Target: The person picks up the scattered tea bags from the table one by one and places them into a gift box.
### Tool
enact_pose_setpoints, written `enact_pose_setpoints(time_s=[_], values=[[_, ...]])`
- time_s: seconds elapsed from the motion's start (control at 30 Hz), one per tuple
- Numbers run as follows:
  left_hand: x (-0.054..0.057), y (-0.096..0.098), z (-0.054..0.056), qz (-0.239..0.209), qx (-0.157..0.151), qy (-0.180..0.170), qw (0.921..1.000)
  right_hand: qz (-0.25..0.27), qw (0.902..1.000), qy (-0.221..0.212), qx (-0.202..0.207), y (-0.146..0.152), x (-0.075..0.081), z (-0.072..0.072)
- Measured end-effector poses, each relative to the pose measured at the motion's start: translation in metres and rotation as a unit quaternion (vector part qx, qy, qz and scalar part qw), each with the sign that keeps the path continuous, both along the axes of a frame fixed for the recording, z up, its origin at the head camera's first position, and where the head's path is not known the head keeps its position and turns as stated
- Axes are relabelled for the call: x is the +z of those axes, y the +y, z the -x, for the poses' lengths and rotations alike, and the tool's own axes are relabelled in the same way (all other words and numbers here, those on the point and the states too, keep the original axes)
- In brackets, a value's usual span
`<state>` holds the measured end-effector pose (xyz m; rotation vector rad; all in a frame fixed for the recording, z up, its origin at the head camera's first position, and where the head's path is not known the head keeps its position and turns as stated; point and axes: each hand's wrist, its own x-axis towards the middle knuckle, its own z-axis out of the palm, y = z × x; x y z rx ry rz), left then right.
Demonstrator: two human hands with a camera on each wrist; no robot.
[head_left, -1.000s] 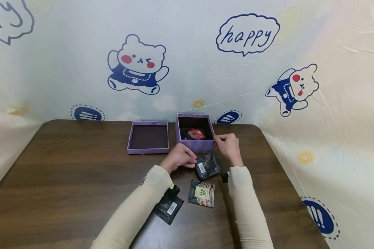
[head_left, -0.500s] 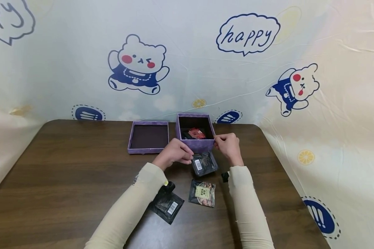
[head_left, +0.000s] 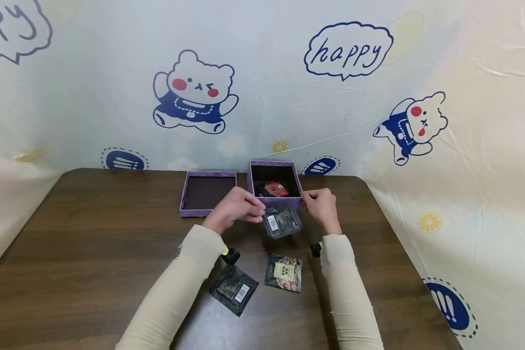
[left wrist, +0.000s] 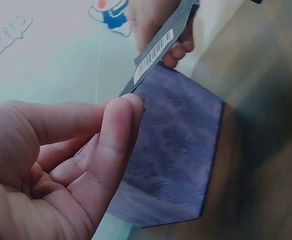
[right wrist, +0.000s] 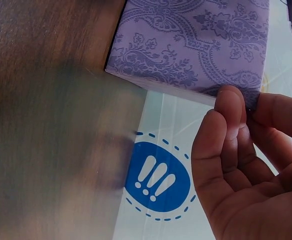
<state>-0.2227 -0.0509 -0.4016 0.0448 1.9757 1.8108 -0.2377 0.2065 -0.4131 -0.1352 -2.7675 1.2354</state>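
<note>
In the head view my left hand [head_left: 235,210] pinches the left edge of a black packet [head_left: 282,222] with a white barcode label. The packet is raised off the table, in front of a purple patterned box [head_left: 252,176]. In the left wrist view it shows nearly edge-on, between thumb and forefinger. My right hand [head_left: 321,208] pinches the box's near right corner at the rim; the right wrist view shows thumb and finger there on the patterned wall [right wrist: 196,45]. Inside the open box lie a red packet [head_left: 275,188] and something dark.
The box's shallow purple lid [head_left: 211,213] lies inside-up to the left, partly behind my left hand. Nearer on the table [head_left: 92,253] lie a second black packet [head_left: 234,289] and a packet with a pale green label [head_left: 284,272]. A printed curtain hangs behind the table.
My left hand has lifted the black packet from the table and moved it up and left toward the box's front. The right hand keeps its hold on the corner.
</note>
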Motion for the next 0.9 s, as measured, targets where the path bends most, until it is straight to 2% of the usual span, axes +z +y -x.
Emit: enact_pose_setpoints(time_s=[0.2,0.37,0.63,0.9], values=[[0.012,-0.008,0.007,-0.018,0.007,0.0,0.9998,0.002,1.0,-0.002,-0.002,0.0,0.0,0.0],[0.022,-0.016,0.015,-0.028,0.025,0.001,0.9993,-0.005,1.0,0.003,0.005,0.001,0.001,-0.002],[0.03,-0.024,0.034,-0.039,0.066,-0.016,0.9969,0.002,0.9999,0.008,0.011,0.002,0.001,-0.003],[0.035,-0.028,0.051,-0.048,0.103,-0.017,0.9934,0.001,0.9999,0.006,0.011,0.002,0.001,-0.002]])
